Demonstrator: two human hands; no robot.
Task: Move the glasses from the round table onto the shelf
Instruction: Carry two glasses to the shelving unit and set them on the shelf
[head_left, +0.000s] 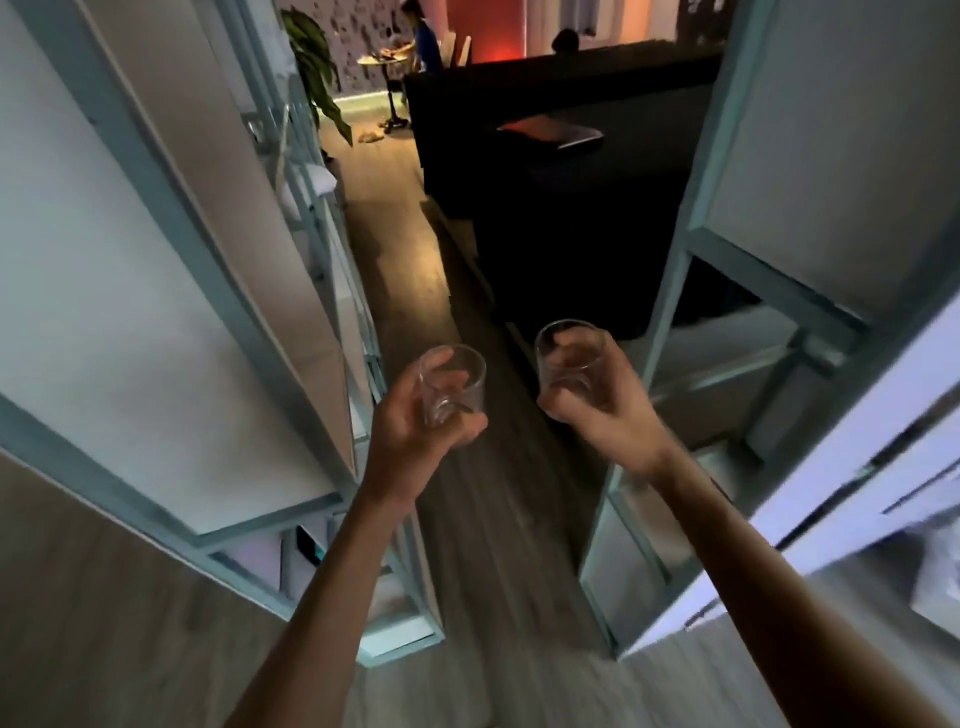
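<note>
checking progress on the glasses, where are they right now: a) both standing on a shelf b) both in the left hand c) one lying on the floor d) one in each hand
d: the left hand grips the left glass and the right hand grips the right glass, both in mid-air.

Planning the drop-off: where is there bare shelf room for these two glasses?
Left shelf: the wide white board inside the grey frame beside the left hand looks bare. Right shelf: the board behind the right hand also shows open surface. Crowded: the left shelf's lower compartment, holding items.
</note>
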